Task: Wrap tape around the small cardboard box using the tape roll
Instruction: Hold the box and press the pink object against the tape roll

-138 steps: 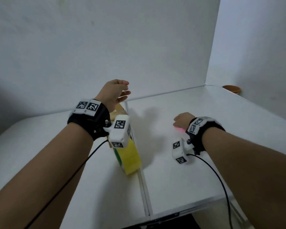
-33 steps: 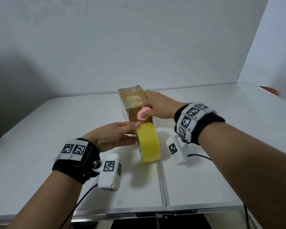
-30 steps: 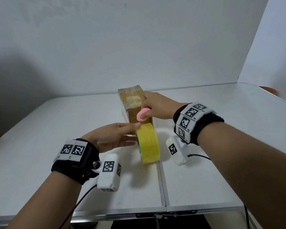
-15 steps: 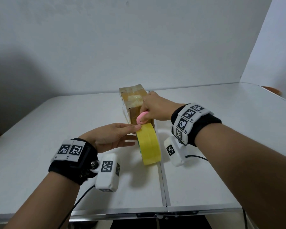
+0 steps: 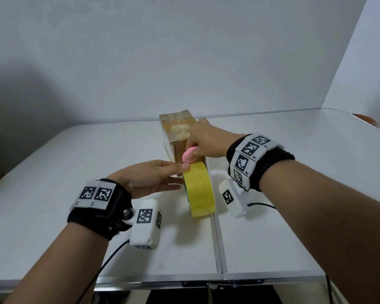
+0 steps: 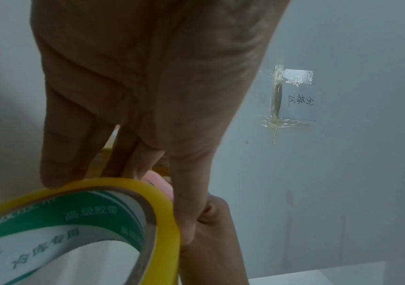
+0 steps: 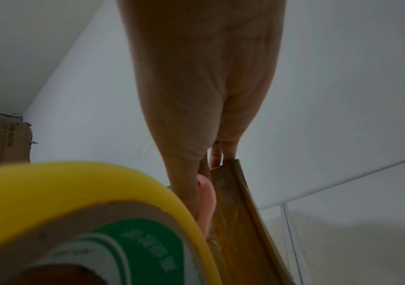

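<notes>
The small cardboard box (image 5: 177, 130) stands on end at the middle of the white table (image 5: 53, 194), glossy with tape. A yellow tape roll (image 5: 199, 191) stands on its edge against the box's near face. My left hand (image 5: 158, 176) reaches in from the left with straight fingers, and the top fingertip rests on the roll's upper rim (image 6: 113, 182). My right hand (image 5: 198, 145) grips a small pink cutter (image 5: 188, 157) and holds it between the box's near face and the top of the roll. The cutter (image 7: 206, 194) lies against the taped box (image 7: 240, 202). Its blade is hidden.
A seam (image 5: 215, 238) runs front to back down the table under the roll. An orange-brown bowl (image 5: 364, 119) sits at the far right edge. White walls close in behind and to the right. A taped paper note (image 6: 296, 96) hangs on the wall.
Over the last second my right hand has lowered the pink cutter slightly toward the top of the roll. My left hand stays on the roll. Earlier still, the right hand lay on the table.
</notes>
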A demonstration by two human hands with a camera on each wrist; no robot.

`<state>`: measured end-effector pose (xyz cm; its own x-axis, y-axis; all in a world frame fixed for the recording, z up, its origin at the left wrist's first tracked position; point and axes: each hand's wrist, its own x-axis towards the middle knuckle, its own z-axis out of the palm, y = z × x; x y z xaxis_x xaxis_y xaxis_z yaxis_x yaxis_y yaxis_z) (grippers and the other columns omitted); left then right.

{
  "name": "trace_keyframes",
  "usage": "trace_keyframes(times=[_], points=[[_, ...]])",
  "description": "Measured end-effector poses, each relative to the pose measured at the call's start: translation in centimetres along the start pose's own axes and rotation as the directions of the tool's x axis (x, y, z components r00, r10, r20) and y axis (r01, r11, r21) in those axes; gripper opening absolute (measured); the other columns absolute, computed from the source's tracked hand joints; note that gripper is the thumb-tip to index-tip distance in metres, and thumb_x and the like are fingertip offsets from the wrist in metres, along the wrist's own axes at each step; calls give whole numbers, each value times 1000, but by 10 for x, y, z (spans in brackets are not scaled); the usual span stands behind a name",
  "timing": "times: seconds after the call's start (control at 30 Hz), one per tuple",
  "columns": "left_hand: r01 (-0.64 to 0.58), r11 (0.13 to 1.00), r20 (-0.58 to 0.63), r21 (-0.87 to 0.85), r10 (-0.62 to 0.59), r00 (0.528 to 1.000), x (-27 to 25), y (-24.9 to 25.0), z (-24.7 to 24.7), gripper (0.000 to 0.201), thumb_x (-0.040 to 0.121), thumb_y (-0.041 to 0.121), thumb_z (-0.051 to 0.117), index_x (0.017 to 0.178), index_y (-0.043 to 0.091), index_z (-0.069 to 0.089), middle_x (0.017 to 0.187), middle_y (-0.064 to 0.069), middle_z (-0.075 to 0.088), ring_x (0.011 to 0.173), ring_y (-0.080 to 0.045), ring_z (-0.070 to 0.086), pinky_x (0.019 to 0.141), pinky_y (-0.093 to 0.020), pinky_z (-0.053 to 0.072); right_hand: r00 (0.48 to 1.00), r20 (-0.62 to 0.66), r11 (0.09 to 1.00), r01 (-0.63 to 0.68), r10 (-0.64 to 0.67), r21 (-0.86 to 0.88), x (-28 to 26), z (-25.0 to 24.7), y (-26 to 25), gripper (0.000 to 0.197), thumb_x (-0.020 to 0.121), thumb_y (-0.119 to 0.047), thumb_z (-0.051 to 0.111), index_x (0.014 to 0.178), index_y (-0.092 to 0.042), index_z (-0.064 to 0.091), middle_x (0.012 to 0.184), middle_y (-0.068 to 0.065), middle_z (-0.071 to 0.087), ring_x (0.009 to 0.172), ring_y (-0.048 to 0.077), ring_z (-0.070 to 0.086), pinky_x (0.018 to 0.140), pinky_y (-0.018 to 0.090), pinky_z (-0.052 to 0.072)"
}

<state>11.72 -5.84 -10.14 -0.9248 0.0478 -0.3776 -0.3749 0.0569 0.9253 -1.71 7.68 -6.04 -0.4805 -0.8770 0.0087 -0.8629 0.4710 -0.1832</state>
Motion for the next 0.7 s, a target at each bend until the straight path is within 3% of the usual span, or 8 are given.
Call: trace_keyframes(times=[0.1,0.3,0.53,0.63,0.7], points=[[4,1000,-3,14,-4,1000,0,2,1,56,81,39,68,128,8,65,134,-6,65,130,-25,56,113,-36,39,1000,4,1000,3,-3,-25,-3,-1,-3,35,81,-32,67,89,1,75,64,4,49,97,24,35,86,43,50],[8,1000,-9,-14,-8,1000,1,0,0,60,79,40,72,128,6,64,139,-11,61,132,-27,54,113,-37,40,1000,17,997,-20,21,-76,-4,-1,-9,35,84,-31,66,93,1,75,70,5,55,100,21,26,87,40,51],[10,1000,-16,-15,-11,1000,0,2,2,60,78,40,70,127,5,65,134,-9,64,132,-27,54,114,-38,39,1000,27,995,-10,12,-99,-7,-6,-6,30,83,-25,67,87,3,75,74,9,61,114,27,36,86,39,53],[17,1000,-8,-9,-17,1000,-2,2,0,58,80,40,69,127,7,65,134,-8,65,131,-26,55,113,-37,39,996,83,984,-28,44,-177,-7,-10,-7,22,84,-22,66,67,-8,66,81,7,58,123,27,37,91,41,53],[19,1000,-3,-10,-19,1000,-2,2,-2,58,80,41,70,127,7,65,135,-9,64,131,-26,54,113,-37,39,990,118,972,-41,70,-233,-9,-12,-8,23,84,-19,65,63,-14,56,94,10,60,127,28,35,91,38,51]])
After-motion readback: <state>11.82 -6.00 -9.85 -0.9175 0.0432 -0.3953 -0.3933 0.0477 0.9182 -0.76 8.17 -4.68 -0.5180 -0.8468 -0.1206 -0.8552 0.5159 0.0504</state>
